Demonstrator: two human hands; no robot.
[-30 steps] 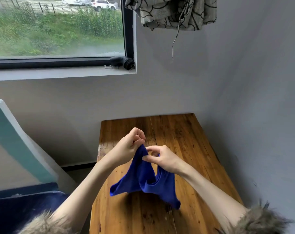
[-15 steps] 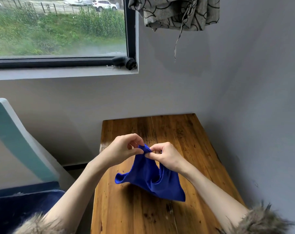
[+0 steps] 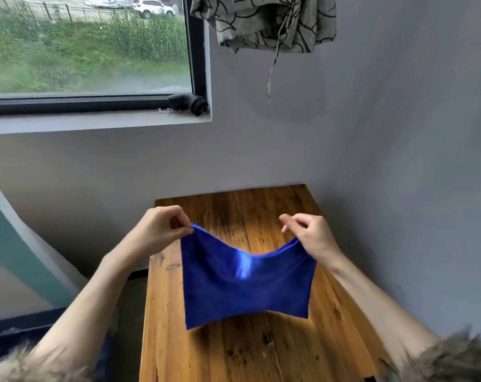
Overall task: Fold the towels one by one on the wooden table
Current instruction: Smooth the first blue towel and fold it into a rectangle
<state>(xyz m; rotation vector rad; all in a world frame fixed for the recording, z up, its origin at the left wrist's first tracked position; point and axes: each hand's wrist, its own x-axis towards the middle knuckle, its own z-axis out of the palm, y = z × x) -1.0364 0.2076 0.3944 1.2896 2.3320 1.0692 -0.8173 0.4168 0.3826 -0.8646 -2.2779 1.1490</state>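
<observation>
A blue towel (image 3: 244,285) hangs spread out above the wooden table (image 3: 233,348). My left hand (image 3: 162,230) pinches its upper left corner. My right hand (image 3: 310,235) pinches its upper right corner. The top edge sags between the two hands. The lower edge hangs just above the tabletop, its two bottom corners free.
The narrow table stands in a corner, with a grey wall (image 3: 399,161) at its far end and right side. A window sill (image 3: 96,122) with a black object (image 3: 188,103) lies at upper left. Patterned cloth (image 3: 264,20) hangs overhead. A blue-and-white item (image 3: 10,244) stands at left.
My hands were close together with the towel bunched between them. They have moved apart to left and right, and the towel now hangs stretched out flat.
</observation>
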